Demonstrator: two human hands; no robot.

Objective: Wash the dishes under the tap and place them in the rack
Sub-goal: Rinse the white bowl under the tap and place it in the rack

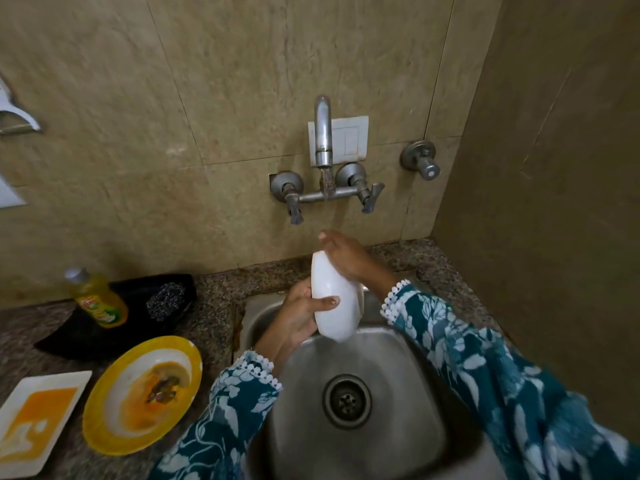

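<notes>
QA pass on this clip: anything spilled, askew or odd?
Nothing spilled. The yellow-rimmed plate and the square white plate sit soiled on the counter, as expected mid-wash. The soap bottle leans in the black tray.

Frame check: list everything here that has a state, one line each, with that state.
White dish: held on edge over the sink, under the spout.
Left hand: gripping the dish.
Right hand: flat on the dish's far side.
Tap: water appears to be running.
Yellow-rimmed plate: dirty, on the counter.
White rectangular plate: dirty, orange residue.
Dish soap bottle: capped, tilted.
Sink: no dishes in the basin.
</notes>
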